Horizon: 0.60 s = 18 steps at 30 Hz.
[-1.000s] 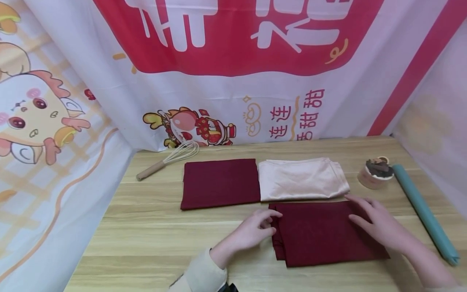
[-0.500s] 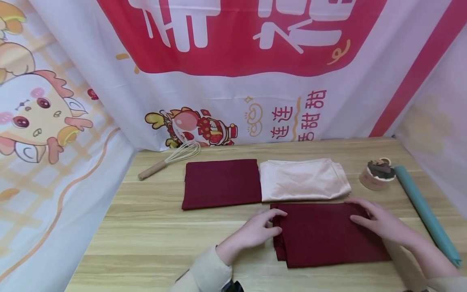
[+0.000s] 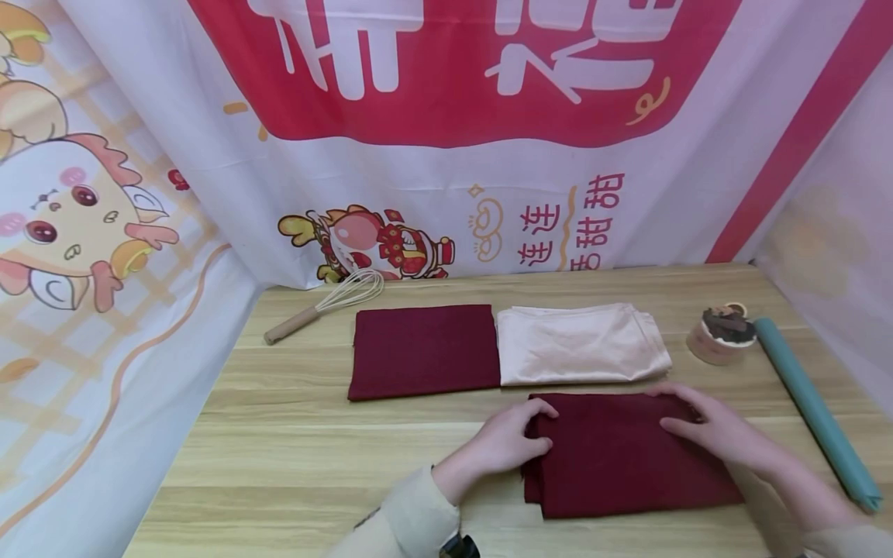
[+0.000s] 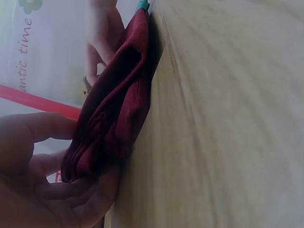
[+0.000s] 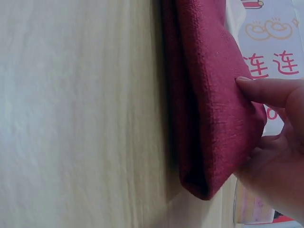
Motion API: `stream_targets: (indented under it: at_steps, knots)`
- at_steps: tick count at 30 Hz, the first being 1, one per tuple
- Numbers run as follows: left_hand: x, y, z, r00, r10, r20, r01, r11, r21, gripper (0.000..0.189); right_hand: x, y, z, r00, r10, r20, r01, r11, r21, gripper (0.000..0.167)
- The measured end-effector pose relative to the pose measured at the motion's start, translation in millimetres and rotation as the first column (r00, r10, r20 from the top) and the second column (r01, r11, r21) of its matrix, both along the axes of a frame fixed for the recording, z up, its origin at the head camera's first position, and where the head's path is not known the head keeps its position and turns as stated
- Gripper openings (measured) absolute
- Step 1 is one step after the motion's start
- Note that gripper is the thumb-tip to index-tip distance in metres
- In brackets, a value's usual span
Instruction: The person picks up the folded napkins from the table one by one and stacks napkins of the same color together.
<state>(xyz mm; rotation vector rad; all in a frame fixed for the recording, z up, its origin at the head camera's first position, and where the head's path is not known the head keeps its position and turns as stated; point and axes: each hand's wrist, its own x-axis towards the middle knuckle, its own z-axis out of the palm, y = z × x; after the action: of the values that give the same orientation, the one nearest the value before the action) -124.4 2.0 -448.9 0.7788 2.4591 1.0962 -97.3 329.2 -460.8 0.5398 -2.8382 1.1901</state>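
A folded dark red cloth (image 3: 628, 457) lies on the near right part of the table, its layers uneven along the left side. My left hand (image 3: 504, 442) grips that left side; in the left wrist view its fingers (image 4: 97, 197) curl round the stacked folds, with the thumb on the upper face. At the cloth's far right corner my right hand (image 3: 718, 426) holds on, its thumb (image 5: 266, 90) pressing the top while the other fingers go behind the edge, partly hidden. Behind lie a second folded dark red cloth (image 3: 424, 353) and a folded pale pink cloth (image 3: 579, 345), side by side.
On the wooden table (image 3: 279, 449), a whisk (image 3: 321, 306) lies at the back left. A dessert cup (image 3: 722, 335) with a dark topping stands at the back right, beside a long teal roll (image 3: 816, 411). A printed curtain (image 3: 432, 178) hangs behind the table.
My left hand has moved right onto the near cloth's left side. The near cloth has shifted slightly toward me, and my right hand has slid a little left along its far edge.
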Motion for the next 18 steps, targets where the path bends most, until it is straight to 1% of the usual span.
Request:
stream_targets:
  at_steps: [5,10,14,18]
  knots:
    - [-0.8,4.3,-1.4,1.000,0.027,0.006,-0.027,0.999,0.019,0.030,1.3,-8.4,2.8,0.998,0.041,0.042,-0.039,0.998,-0.055,0.035]
    - [-1.9,5.0,-5.5,0.999,0.033,0.008,-0.033,0.996,0.086,0.032,2.3,-14.7,6.5,0.998,0.020,0.068,-0.017,0.999,-0.052,0.033]
    - [-2.7,3.4,-11.9,0.998,0.030,0.047,-0.037,0.988,0.148,0.034,3.1,-15.7,5.5,0.999,0.022,0.050,-0.019,0.998,-0.057,0.032]
    - [-1.2,0.5,-14.8,0.996,0.022,0.089,-0.039,0.979,0.200,0.034,4.9,-15.7,6.1,0.998,0.037,0.044,-0.034,0.996,-0.082,0.032]
